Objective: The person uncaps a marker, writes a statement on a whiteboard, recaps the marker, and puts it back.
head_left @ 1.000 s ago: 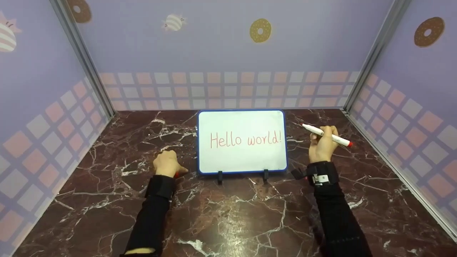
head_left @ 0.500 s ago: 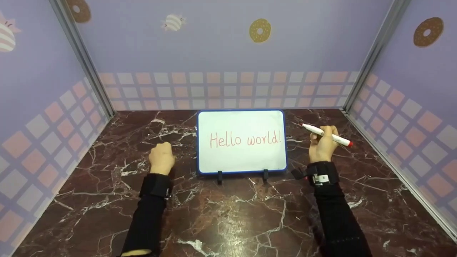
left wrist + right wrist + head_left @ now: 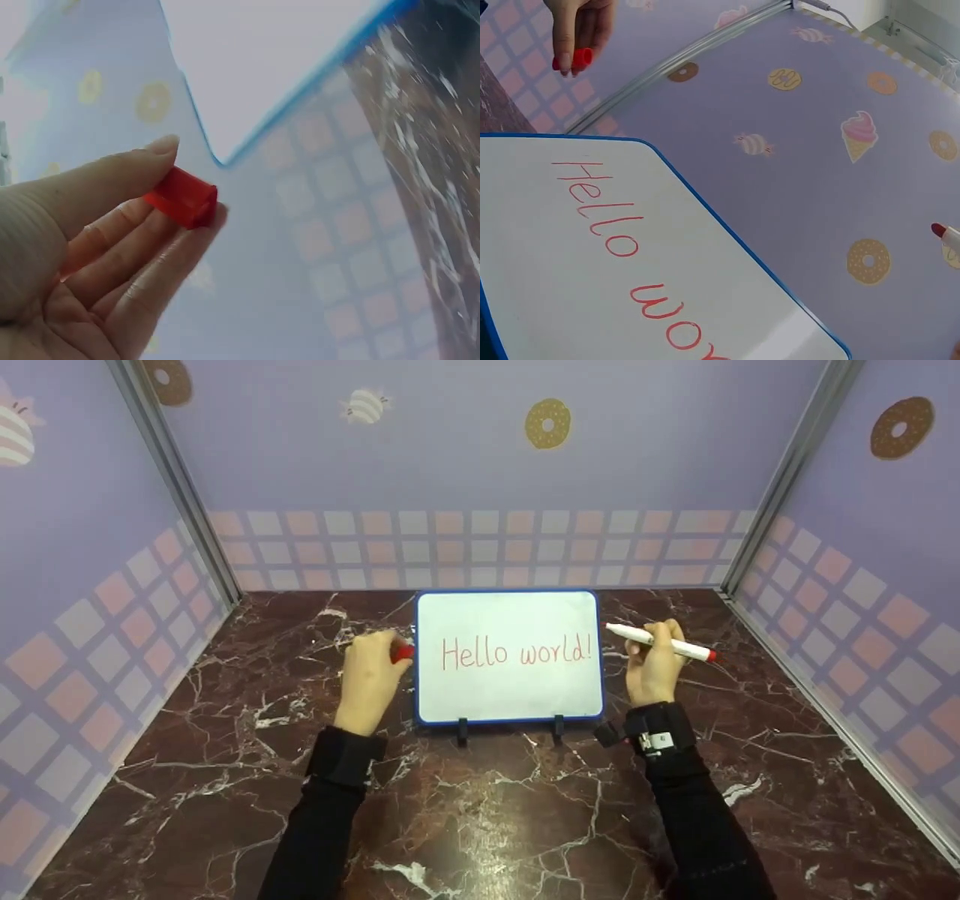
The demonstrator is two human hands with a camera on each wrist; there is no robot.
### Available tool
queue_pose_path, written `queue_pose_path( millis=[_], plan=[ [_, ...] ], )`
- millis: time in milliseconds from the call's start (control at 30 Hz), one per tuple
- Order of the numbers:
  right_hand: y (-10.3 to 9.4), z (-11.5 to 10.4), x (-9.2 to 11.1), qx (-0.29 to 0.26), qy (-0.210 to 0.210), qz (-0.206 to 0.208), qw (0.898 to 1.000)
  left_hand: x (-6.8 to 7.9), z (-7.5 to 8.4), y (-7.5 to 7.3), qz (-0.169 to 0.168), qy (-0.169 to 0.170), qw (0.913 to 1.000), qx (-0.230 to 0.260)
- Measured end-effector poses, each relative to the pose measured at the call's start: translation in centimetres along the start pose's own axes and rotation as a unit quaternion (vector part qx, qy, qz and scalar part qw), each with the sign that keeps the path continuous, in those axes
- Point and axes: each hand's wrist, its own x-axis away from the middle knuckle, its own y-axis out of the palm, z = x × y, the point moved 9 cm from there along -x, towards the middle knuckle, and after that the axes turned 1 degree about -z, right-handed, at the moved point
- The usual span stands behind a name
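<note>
My left hand (image 3: 370, 679) pinches a red marker cap (image 3: 184, 198) between thumb and fingers, just off the left edge of the whiteboard (image 3: 510, 694). The cap's open end faces the board in the right wrist view. On the board's other side my right hand (image 3: 656, 664) grips a white marker (image 3: 645, 635) with a red end. Its uncapped red tip (image 3: 938, 230) points left toward the board's right edge. Red handwriting (image 3: 516, 652) on the board reads "Hello world!".
Two black stand feet (image 3: 462, 732) hold the blue-framed board upright on the dark red marble-patterned table (image 3: 480, 825). Purple walls (image 3: 450, 457) with checks and sweets enclose the back and sides. Black straps with small devices circle both wrists.
My left hand has risen off the table area and moved right toward the board, the red cap now showing in its fingers. My right hand has shifted slightly left with the marker.
</note>
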Motion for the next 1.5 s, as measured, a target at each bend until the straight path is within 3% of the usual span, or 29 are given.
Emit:
queue_pose_path(
  millis=[100,267,400,500,700,1000,1500],
  plan=[
    [0.5,0.5,0.5,0.002,0.006,-0.017,1.0,0.4,2.2,0.6,-0.003,0.044,0.9989,0.015],
    [1.6,1.8,1.8,0.028,0.036,-0.053,0.998,1.6,6.0,1.7,0.013,0.135,0.9907,-0.015],
    [3.2,3.2,3.6,0.052,0.061,-0.111,0.991,2.7,8.5,2.4,0.03,0.193,0.9806,-0.011],
    [4.4,4.3,5.0,0.066,0.076,-0.155,0.983,3.4,9.6,2.6,0.036,0.22,0.9749,0.004],
    [5.8,5.6,7.2,0.079,0.096,-0.198,0.972,4.1,10.8,2.7,0.033,0.236,0.9709,0.026],
    [6.7,6.4,8.7,0.095,0.102,-0.23,0.963,4.8,12.1,3.0,0.032,0.261,0.9645,0.026],
    [6.8,7.2,9.9,0.123,0.113,-0.23,0.959,5.3,13.1,3.7,0.031,0.282,0.9583,0.029]
  ],
)
